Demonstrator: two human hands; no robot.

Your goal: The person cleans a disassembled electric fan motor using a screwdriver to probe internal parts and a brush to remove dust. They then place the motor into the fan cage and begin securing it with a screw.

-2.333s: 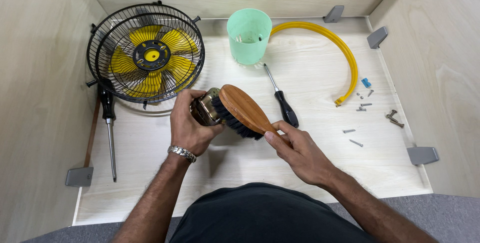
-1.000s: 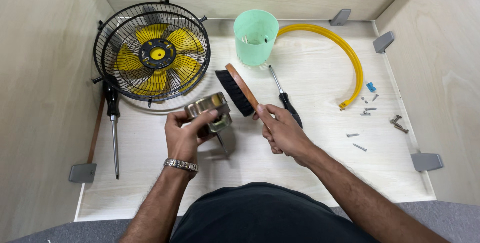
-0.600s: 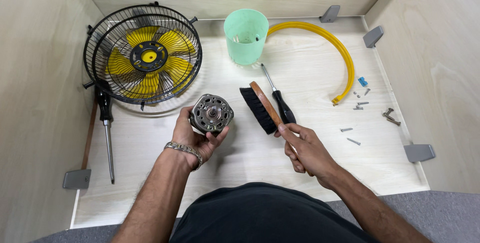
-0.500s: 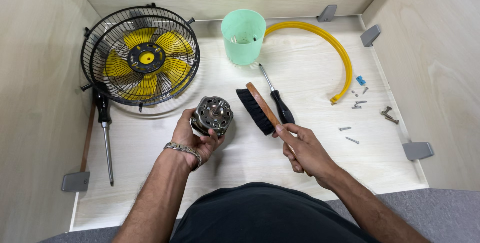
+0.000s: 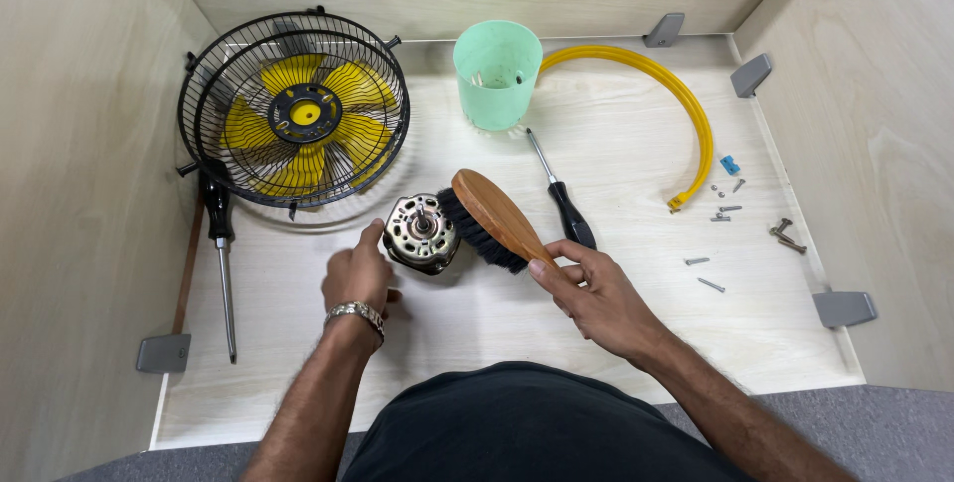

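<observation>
My left hand (image 5: 360, 275) grips a round metal fan motor (image 5: 420, 234) with its shaft pointing up, held low over the wooden surface. My right hand (image 5: 593, 288) holds the handle of a wooden brush (image 5: 494, 216) with black bristles. The bristles press against the right side of the motor. A metal watch sits on my left wrist.
A black wire fan cage with yellow blades (image 5: 294, 120) lies at the back left, a green plastic cup (image 5: 497, 72) behind the motor, and a yellow curved strip (image 5: 679, 114) to the right. Two black-handled screwdrivers (image 5: 564, 206) (image 5: 221, 248) and several loose screws (image 5: 722, 212) lie around. Wooden walls enclose three sides.
The brush swung away to the right, then returned with its bristles against the motor. My left hand turned the motor shaft-up and lowered it toward the surface.
</observation>
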